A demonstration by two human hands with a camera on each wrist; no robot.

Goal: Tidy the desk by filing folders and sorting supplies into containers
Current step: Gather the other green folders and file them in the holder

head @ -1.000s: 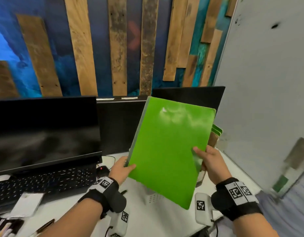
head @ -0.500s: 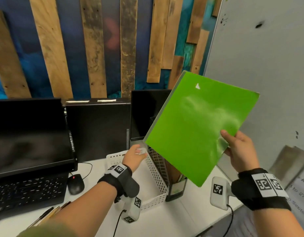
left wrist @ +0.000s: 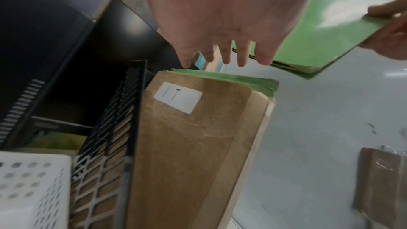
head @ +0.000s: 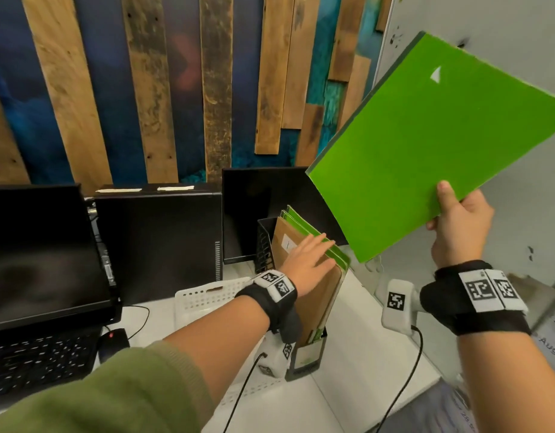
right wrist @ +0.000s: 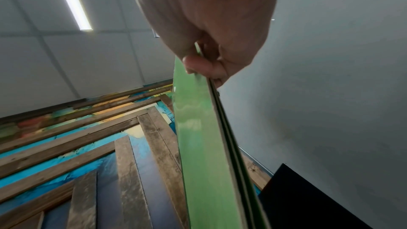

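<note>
On white desk (head: pixel 363 364), plank wall (head: pixel 145 89) behind

Plank-clad blue wall (head: pixel 182 89), white desk (head: pixel 363 354)

L arm: green sleeve, reaches fwd, black wrist strap w/ markers.
L hand (head: pixel 307 260): fingers straight, spread, palm down.
R arm: bare forearm, raised, same strap.
R hand (head: pixel 457 226): held up, thumb in front, fingers (right wrist: pixel 204 67) curled behind, pinching.
</note>
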